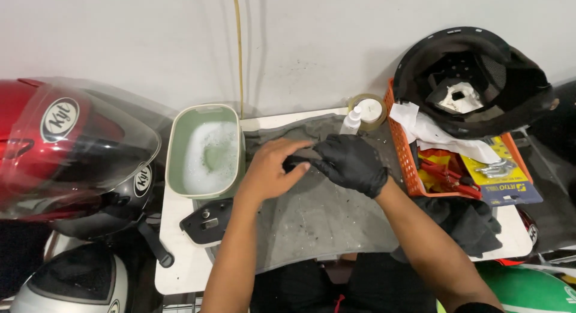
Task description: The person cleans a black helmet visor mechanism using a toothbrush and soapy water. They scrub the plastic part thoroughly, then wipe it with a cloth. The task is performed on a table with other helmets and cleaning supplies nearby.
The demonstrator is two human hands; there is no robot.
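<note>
I saw both hands meet near the back edge of the grey cloth (312, 217) — the bare left hand (271, 169) pinching a small black part (295, 163), its long axis running left-right, the gloved right hand (351, 163) closed on its right end.

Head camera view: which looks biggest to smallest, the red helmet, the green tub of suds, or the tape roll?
1. Red helmet, largest, though nearer the camera and cut off by the frame.
2. Green tub.
3. Tape roll, smallest.
</note>
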